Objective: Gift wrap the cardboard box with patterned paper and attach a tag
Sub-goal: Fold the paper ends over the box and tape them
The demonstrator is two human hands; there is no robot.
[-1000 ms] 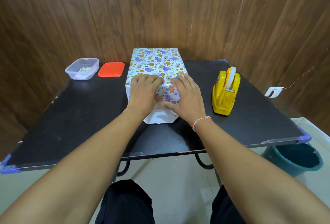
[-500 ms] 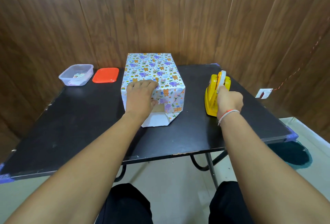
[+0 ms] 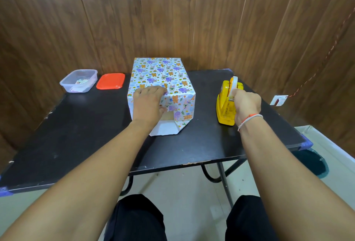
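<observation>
Here, flat fingers on paper

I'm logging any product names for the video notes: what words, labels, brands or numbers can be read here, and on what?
None can be read.
Wrapping paper: animal and rainbow pictures only, no words.
Yellow tape dispenser: no legible marking.
Papers in the clear plastic container: print too small to read.
White wall plate: marking too blurred.

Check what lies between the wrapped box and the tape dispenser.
Nothing: in the head view only bare black table separates the box from the dispenser, where the right hand is.
</observation>
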